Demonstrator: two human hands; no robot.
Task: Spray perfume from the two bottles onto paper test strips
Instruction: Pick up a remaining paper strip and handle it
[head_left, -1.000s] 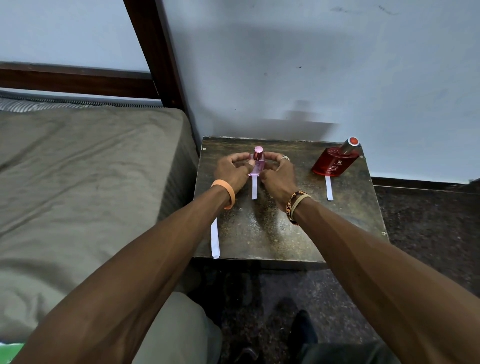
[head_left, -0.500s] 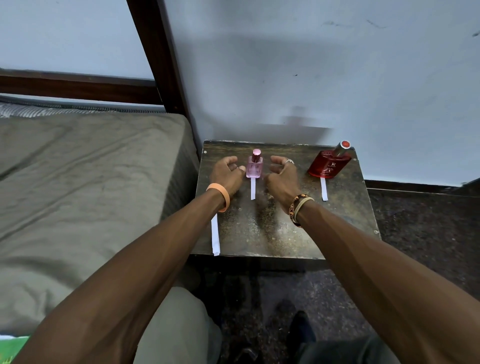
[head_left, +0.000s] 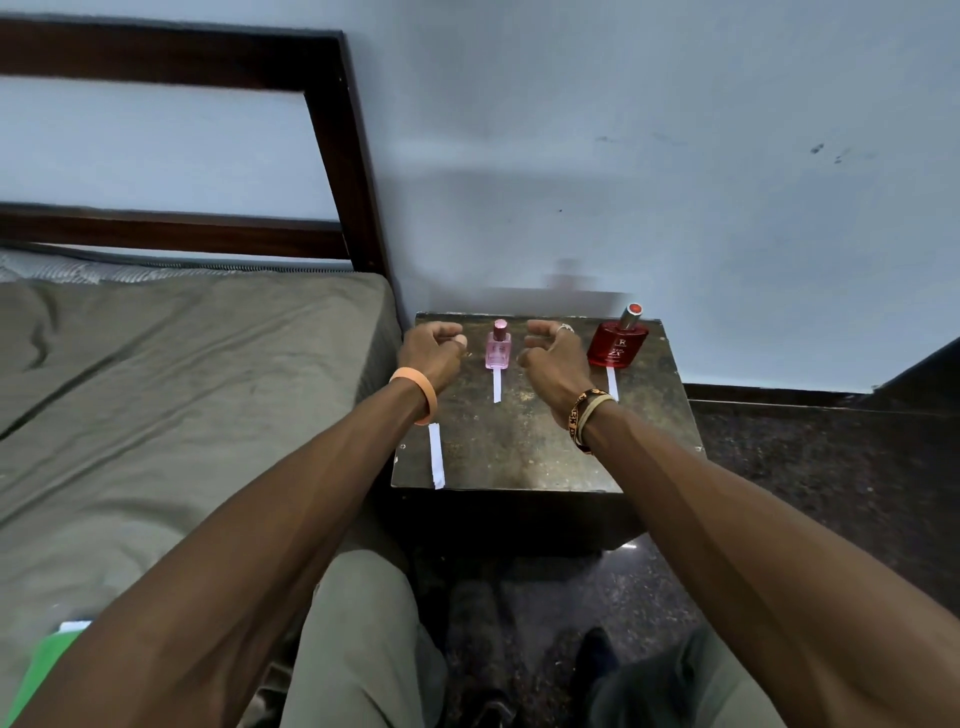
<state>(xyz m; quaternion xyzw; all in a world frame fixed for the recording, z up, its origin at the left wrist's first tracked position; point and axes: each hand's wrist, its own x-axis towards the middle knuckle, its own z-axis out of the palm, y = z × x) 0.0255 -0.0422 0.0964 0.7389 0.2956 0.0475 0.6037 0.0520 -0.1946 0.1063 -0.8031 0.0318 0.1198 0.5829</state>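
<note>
A small pink perfume bottle (head_left: 498, 347) stands upright near the back of the dark bedside table (head_left: 524, 447), with a white paper strip (head_left: 497, 385) lying in front of it. A red bottle (head_left: 618, 342) with a silver and red cap stands at the back right, above a second strip (head_left: 612, 383). A third strip (head_left: 436, 455) lies along the table's left edge. My left hand (head_left: 434, 352) hovers left of the pink bottle, fingers loosely curled, holding nothing. My right hand (head_left: 553, 358) hovers right of it, also loosely curled and empty. Neither hand touches the bottle.
A bed with a grey-green sheet (head_left: 171, 395) and a dark wooden headboard (head_left: 337, 156) adjoins the table's left side. A pale wall (head_left: 675, 182) rises just behind the table. Dark floor (head_left: 831, 467) lies to the right. My knees are below the table's front edge.
Both hands let go of the pink bottle and drew apart to either side of it. The bottle now stands alone. The camera tilted upward.
</note>
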